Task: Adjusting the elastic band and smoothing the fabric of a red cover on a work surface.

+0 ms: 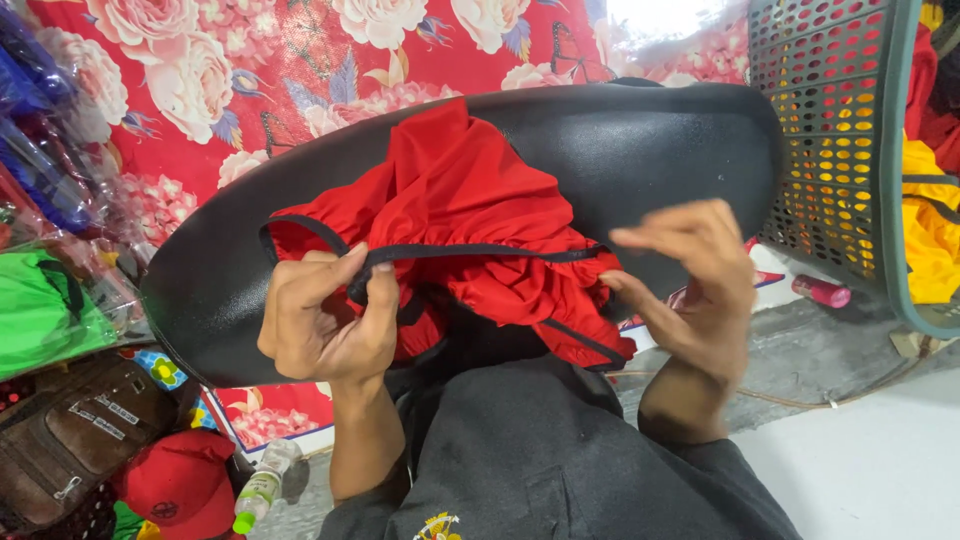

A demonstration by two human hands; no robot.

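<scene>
A red garment with black trim (470, 215) lies bunched on a black oval board (640, 140) that rests across my lap. My left hand (325, 320) pinches the black edging at the garment's left side between thumb and fingers. My right hand (695, 280) pinches the same black band at its right end, so the band runs taut between both hands. The lower folds of the red cloth hang over the board's near edge onto my dark grey shirt (540, 460).
A red floral sheet (250, 70) covers the floor behind the board. A grey perforated basket (835, 140) with yellow and red clothes stands at right, a pink tube (820, 291) below it. At left lie green cloth (40, 305), a brown bag (75, 435), a red cap (180, 480) and a green-capped bottle (262, 485).
</scene>
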